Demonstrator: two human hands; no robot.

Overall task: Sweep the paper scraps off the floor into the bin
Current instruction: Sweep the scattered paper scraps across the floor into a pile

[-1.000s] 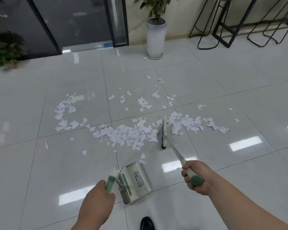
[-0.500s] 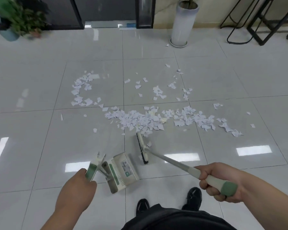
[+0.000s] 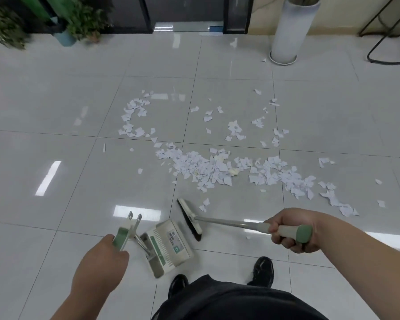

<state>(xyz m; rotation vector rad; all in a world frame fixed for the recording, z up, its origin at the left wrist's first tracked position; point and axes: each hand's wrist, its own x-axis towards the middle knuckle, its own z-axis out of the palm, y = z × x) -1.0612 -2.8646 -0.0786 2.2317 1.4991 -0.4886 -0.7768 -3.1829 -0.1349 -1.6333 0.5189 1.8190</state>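
Paper scraps (image 3: 206, 167) lie in a crosswise band beyond the dustpan (image 3: 169, 248), the broom (image 3: 189, 215) head just beside it. The right grip (image 3: 291, 229) clamps the broom, the left grip (image 3: 102, 264) the dustpan's handle.

Pretty sure I'm in an office lobby: glossy tiled floor (image 3: 56, 100), glass door (image 3: 187, 12), potted plants (image 3: 83, 21), tall white planter (image 3: 291, 31).
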